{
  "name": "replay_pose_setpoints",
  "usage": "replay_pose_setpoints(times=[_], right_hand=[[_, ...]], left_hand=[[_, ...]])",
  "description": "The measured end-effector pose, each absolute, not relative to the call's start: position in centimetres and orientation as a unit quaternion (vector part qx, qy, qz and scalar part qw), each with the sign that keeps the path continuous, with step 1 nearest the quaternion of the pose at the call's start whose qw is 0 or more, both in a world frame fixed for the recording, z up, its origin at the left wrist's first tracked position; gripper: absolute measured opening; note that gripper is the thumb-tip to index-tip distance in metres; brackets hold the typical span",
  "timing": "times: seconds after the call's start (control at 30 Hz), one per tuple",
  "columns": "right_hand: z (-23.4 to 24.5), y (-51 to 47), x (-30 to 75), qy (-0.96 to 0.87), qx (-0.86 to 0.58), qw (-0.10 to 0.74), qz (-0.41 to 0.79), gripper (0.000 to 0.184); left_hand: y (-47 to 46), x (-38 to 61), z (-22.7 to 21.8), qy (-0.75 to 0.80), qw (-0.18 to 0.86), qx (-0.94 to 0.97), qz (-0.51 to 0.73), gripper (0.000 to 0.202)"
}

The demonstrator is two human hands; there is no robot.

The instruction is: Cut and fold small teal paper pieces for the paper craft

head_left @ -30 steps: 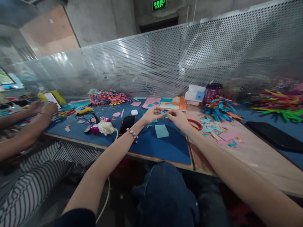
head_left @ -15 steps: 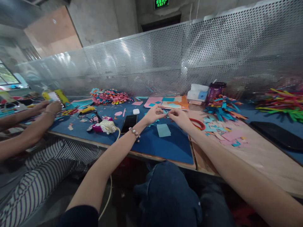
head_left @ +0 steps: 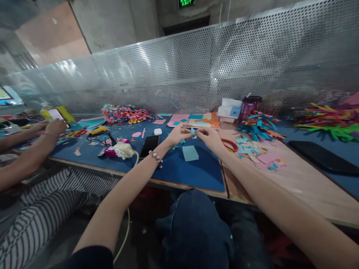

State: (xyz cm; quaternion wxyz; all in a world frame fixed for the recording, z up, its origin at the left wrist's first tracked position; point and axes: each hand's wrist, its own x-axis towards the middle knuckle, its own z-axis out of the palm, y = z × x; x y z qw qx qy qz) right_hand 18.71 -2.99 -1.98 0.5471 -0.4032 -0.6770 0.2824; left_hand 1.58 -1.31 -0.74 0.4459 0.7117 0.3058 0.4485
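A small piece of folded light-blue paper (head_left: 192, 130) is pinched between my two hands, just above the blue mat. My left hand (head_left: 178, 136), with a beaded bracelet at the wrist, grips its left side with thumb and fingers. From the right, my right hand (head_left: 209, 137) has its fingertips closed at the paper's other edge. Below them lies a stack of square light-blue paper (head_left: 190, 153). Red-handled scissors (head_left: 230, 145) rest beside my right wrist, partly hidden by it. Small blue paper bits lie under my left fingers.
Behind my hands are coloured paper sheets (head_left: 211, 118). On the left are a phone (head_left: 150, 145), a white case (head_left: 157, 132) and a power strip with a cable (head_left: 120, 149). Paper scraps (head_left: 252, 149) and a dark tablet-like slab (head_left: 322, 157) lie right. A co-worker's hands (head_left: 56, 127) hold a phone.
The folded paper now stands up more visibly between my fingertips, where it was mostly covered. My hands stay close together. The whole view has shifted slightly.
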Motion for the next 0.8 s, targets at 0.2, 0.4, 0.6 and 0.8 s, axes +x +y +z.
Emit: replay_pose_setpoints(times=[0.2, 0.4, 0.6, 0.8], right_hand=[[-2.21, -2.88, 18.52, -0.649, -0.390, 0.563, 0.331, 0.017], [-2.23, -3.03, 18.23, -0.634, -0.393, 0.578, 0.331, 0.015], [-2.41, -3.04, 18.21, -0.665, -0.403, 0.559, 0.287, 0.019], [-2.54, -2.85, 18.40, -0.667, -0.402, 0.555, 0.293, 0.018]], left_hand=[[-0.71, 1.27, -1.11, 0.318, 0.471, 0.696, 0.440, 0.037], [-0.54, 1.08, -1.26, 0.317, 0.494, 0.678, 0.442, 0.035], [-0.39, 1.14, -1.21, 0.336, 0.456, 0.688, 0.453, 0.029], [-1.07, 1.40, -0.71, 0.339, 0.413, 0.707, 0.463, 0.025]])
